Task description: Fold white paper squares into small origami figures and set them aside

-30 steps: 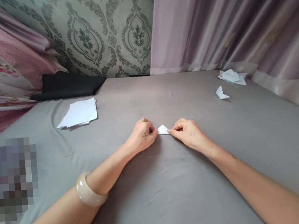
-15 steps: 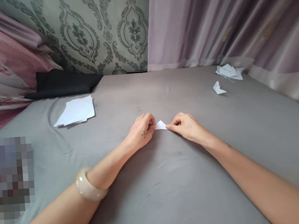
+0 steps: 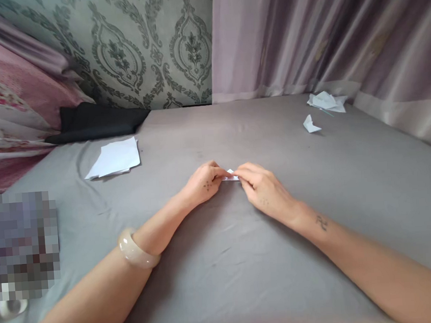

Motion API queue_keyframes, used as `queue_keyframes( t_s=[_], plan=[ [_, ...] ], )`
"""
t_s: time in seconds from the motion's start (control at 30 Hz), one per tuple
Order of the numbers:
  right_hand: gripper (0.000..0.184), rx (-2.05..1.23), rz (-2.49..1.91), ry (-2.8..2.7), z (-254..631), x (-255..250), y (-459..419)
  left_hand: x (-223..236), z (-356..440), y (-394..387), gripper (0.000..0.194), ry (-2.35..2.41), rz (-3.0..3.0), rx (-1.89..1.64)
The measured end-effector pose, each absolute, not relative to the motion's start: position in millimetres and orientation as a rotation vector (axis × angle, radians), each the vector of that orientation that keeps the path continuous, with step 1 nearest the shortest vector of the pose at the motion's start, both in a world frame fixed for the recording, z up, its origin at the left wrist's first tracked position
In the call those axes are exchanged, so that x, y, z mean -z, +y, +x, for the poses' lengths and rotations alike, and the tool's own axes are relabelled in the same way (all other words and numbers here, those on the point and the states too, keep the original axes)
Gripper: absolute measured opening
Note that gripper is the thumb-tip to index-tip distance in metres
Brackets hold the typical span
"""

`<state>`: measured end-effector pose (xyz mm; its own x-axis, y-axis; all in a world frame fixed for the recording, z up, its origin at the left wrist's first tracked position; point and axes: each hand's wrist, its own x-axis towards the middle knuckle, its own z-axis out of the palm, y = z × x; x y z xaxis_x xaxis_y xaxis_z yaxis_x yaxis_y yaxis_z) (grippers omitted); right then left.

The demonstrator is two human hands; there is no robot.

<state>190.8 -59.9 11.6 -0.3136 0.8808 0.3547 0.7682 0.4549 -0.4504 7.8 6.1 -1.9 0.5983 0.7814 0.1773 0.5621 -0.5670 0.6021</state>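
Note:
A small folded piece of white paper (image 3: 231, 178) is between my two hands, just above or on the grey sheet; most of it is covered by my fingers. My left hand (image 3: 206, 182) grips its left end, with the index finger reaching across the paper. From the other side my right hand (image 3: 263, 185) pinches the right end, back of the hand turned up. The fingertips of both hands nearly meet over the paper's top point. A pale bangle (image 3: 136, 250) circles my left forearm.
On the left lies a stack of white paper (image 3: 117, 157), with a folded black cloth (image 3: 100, 121) behind it. A folded paper piece (image 3: 311, 124) and a pile of white papers (image 3: 325, 101) lie at the far right by the curtain (image 3: 284, 38). A white ring-shaped object (image 3: 13, 308) is at lower left.
Both hands have come closer together, and my fingers now cover more of the folded paper. My right hand has rolled over so that its back faces up. The view has shifted slightly.

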Motion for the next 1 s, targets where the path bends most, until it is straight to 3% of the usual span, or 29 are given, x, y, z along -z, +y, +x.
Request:
queue_keyframes(
  t_s=[0.2, 0.47, 1.0],
  plan=[
    [0.027, -0.062, -1.582, -2.419, 176, -16, -75, -4, 3, 8, 0.031, 1.142, 2.157, -0.574],
    [0.028, -0.137, -1.583, -2.365, 179, -14, -70, -14, -9, 1, 0.018, 1.280, 2.026, -0.528],
    [0.035, -0.118, -1.549, -2.393, 181, -12, -68, 0, 9, -8, 0.017, 1.560, 2.148, -0.560]
  ],
)
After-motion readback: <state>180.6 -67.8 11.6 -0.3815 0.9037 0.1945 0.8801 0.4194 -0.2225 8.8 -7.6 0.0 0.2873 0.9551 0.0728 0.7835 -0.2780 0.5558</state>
